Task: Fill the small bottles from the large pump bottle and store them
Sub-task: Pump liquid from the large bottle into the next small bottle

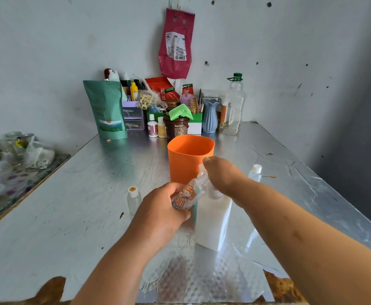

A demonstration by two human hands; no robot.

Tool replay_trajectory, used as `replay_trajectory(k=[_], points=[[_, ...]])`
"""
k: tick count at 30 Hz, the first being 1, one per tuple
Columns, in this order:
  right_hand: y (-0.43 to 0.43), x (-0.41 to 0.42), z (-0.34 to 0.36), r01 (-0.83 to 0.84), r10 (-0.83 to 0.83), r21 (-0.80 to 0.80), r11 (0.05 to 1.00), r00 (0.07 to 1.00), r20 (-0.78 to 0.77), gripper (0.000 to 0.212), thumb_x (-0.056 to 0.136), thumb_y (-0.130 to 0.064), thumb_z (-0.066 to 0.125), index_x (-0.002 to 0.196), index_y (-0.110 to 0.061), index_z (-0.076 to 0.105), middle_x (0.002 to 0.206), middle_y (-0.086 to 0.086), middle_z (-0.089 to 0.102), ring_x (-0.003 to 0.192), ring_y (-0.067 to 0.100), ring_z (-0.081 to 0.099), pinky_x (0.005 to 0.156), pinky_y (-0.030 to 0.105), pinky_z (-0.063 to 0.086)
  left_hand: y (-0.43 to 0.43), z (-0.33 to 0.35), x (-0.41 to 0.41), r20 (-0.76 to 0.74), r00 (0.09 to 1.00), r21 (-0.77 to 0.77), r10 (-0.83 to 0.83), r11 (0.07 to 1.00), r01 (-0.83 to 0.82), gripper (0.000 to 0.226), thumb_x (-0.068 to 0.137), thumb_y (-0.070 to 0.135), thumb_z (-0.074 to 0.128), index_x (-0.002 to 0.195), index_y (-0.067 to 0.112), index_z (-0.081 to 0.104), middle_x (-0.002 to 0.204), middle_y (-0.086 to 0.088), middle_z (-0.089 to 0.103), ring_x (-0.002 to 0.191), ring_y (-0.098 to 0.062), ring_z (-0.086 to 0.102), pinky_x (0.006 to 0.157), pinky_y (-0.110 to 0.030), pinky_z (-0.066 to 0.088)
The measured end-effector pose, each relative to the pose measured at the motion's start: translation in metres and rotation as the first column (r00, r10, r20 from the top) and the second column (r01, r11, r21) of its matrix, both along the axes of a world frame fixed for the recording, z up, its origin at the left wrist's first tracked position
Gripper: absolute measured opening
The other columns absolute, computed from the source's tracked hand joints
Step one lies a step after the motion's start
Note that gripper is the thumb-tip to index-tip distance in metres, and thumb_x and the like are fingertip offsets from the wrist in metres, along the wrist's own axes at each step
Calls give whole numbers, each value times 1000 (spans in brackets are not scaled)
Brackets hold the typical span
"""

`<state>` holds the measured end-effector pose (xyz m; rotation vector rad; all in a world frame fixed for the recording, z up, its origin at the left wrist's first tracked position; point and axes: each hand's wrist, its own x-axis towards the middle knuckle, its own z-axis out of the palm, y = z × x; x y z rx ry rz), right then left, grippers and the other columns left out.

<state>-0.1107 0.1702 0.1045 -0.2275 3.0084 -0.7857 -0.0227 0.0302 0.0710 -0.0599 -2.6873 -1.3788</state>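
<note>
1. The foil-covered table [81, 216] is shiny and wrinkled; any liquid that misses would spread on it and make the bottles slippery.
2. The white pump bottle [213, 219] stands at the middle, near the person; the right hand [222, 175] lies on top with its fingers bent over the pump head; nothing steadies the body, so a slanted push may tip it.
3. The orange cup [184, 164] stands just behind both hands; I judge it is light, so a knuckle could knock it over.
4. The small sticker bottle [186, 194] is tilted in the left hand [160, 208], whose fingers are curled round it; its mouth is hidden at the nozzle, so I cannot tell the alignment; the stream may miss or overflow.
5. Two capped small bottles [133, 198] [255, 173] stand at either side; a forearm may topple them.
</note>
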Motion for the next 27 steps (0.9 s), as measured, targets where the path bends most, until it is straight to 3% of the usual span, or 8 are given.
replay_trajectory(k=[9, 18, 27], points=[[1, 7, 16, -13, 13, -22, 1000, 1000, -8, 35, 102, -14, 23, 122, 2, 46, 124, 26, 53, 116, 46, 49, 101, 57, 38, 1, 10, 5, -32, 999, 3, 8, 1000, -8, 35, 80, 15, 75, 95, 42, 59, 90, 24, 68, 83, 11, 61, 70, -11, 48], [1, 3, 13, -11, 11, -8, 1000, 1000, -9, 30, 99, -5, 28, 119, 3, 48, 120, 24, 54, 112, 42, 52, 98, 53, 41, 3, 9, 3, -31, 1000, 1, -1, 1000, 1, 31, 80, 19, 76, 94, 43, 60, 88, 26, 67, 79, 18, 58, 63, -4, 44], [-1, 3, 1, -8, 8, -20, 1000, 1000, -13, 33, 100, -9, 29, 120, 2, 53, 122, 23, 56, 115, 40, 52, 101, 51, 40, 4, 3, 2, -10, 1000, 9, 9, 1000, -9, 30, 79, 18, 77, 87, 42, 60, 89, 21, 70, 82, 9, 62, 68, -13, 47]])
